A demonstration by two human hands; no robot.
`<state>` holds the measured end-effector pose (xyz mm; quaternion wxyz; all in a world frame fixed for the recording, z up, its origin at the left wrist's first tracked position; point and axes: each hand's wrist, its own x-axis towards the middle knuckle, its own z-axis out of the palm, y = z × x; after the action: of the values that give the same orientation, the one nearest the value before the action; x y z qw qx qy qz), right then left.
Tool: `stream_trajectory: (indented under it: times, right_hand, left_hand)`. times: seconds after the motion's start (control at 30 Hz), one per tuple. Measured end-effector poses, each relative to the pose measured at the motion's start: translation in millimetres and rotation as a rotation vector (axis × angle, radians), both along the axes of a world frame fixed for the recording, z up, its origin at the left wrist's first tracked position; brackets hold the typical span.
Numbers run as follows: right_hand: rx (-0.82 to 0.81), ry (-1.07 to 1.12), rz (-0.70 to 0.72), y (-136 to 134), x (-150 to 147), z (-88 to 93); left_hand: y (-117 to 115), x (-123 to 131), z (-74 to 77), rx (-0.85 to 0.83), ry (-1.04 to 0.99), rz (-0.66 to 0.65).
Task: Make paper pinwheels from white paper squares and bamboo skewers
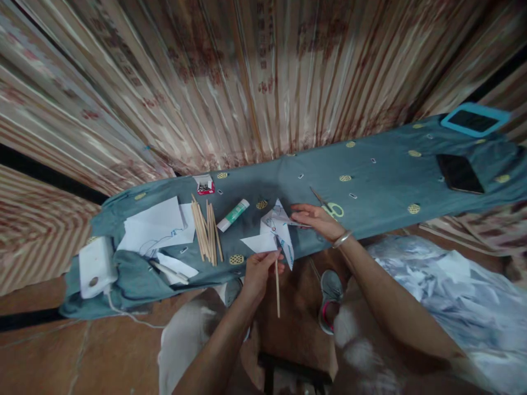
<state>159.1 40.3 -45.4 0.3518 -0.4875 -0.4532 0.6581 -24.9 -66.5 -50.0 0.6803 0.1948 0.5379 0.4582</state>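
A white paper pinwheel point(278, 224) with blue print is in front of me, a small metal pin at its middle. My left hand point(261, 270) is closed around its thin wooden stick point(277, 293), just below the blades; the stick's lower end hangs free. At the pinwheel's right side, my right hand point(316, 219) has its fingers stretched out, against or very near one blade. A silver bangle point(342, 239) circles the right wrist. Just beyond that hand lie scissors point(334, 209) with light green handles. Left of the pinwheel is a green and white glue stick point(233, 214).
The cloth-covered table point(387, 189) holds several wooden sticks point(207, 233), paper sheets point(154, 222), a box of pins point(205, 185), a white corded device point(96, 267), a phone point(460, 173) and a blue-framed tablet point(475, 119). A plastic bag of paper pieces point(448, 296) sits at lower right.
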Motion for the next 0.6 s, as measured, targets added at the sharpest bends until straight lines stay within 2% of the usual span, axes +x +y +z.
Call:
stream_trajectory:
  times: [0.17,0.3,0.4,0.6]
  right_hand:
    - [-0.100,0.212,0.032,11,10,6.8]
    - [-0.084,0.341,0.090,11,13,10.1]
    - [-0.062,0.310,0.063,10,11,9.8]
    - [-0.021,0.247,-0.003,13,1,5.3]
  left_hand:
    - [13,-6,7.2,0.078,0.149,-0.097]
    - [32,-14,15.8,0.195,0.286,-0.203]
    - [48,-17,16.5,0.250,0.391,-0.264]
    - [67,-15,5.4,0.283,0.516,-0.331]
